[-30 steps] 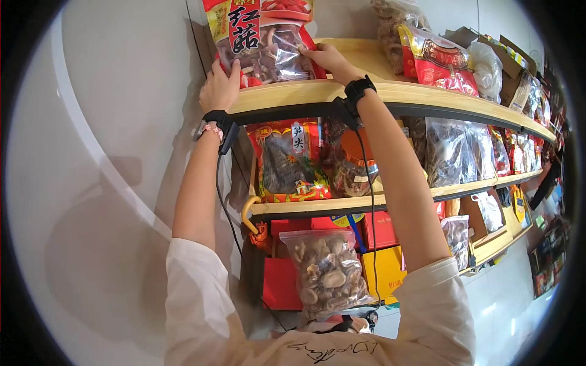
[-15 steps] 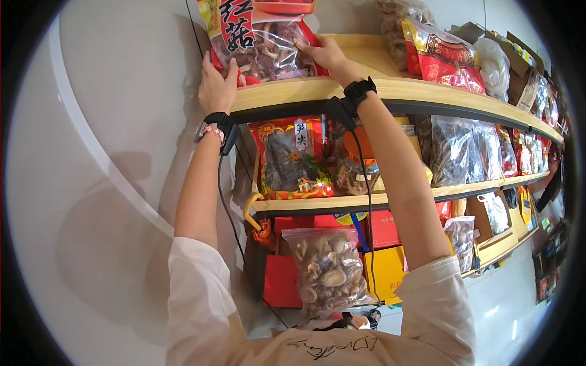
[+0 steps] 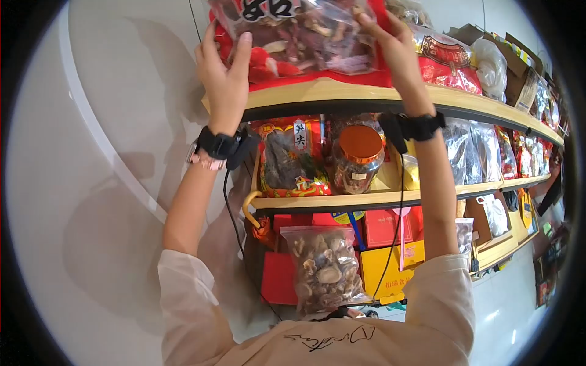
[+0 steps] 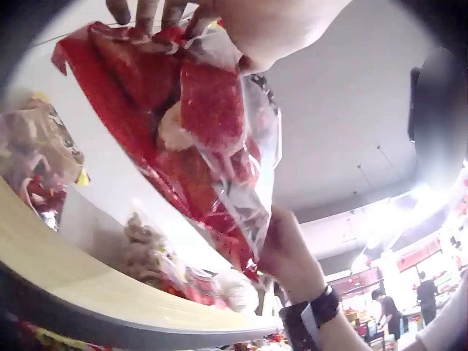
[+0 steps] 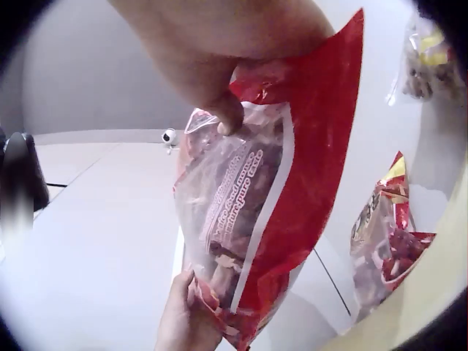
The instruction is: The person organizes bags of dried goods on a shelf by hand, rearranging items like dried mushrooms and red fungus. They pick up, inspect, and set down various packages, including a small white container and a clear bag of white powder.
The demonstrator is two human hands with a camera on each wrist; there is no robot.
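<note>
Red, clear-windowed mushroom bag [image 3: 305,36]

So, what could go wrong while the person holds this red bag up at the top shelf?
1. The left hand and right hand grip the red mushroom bag only at its edges, overhead; it might slip and fall.
2. Moving right, it could knock the red packet beside it off the top shelf.

Counted: one red mushroom bag [image 3: 305,36]; two grips, the left grip [image 3: 224,85] and the right grip [image 3: 397,55]; two black wrist straps [image 3: 217,145]; three wooden shelves [image 3: 342,94]; one orange-lidded jar [image 3: 359,155]; one clear bag of mushrooms [image 3: 323,271]; one yellow box [image 3: 384,271].
</note>
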